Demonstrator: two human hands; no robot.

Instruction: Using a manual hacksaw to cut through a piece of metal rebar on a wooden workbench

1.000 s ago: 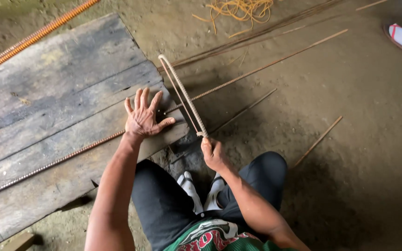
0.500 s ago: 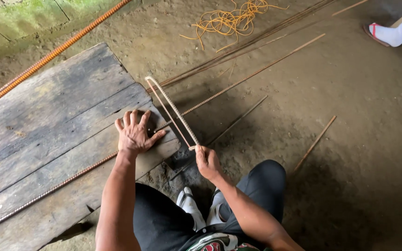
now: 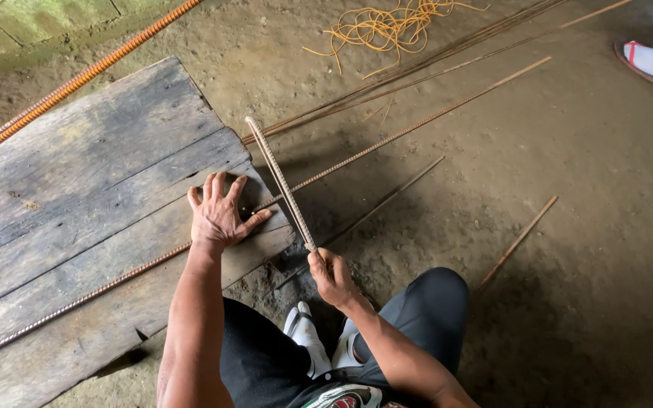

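Ribbed steel bar (image 3: 281, 185), seen from the head camera, slants up and away over the counter's (image 3: 77, 181) near corner. The right hand (image 3: 330, 276) grips its lower end, fingers closed around it. The left hand (image 3: 221, 215) lies spread flat, just left of it, pinning a longer bar (image 3: 85, 298).

The left hand (image 3: 219, 215) hides the thin rebar (image 3: 77, 300) beneath it; the bench (image 3: 62, 189) runs off the left edge.
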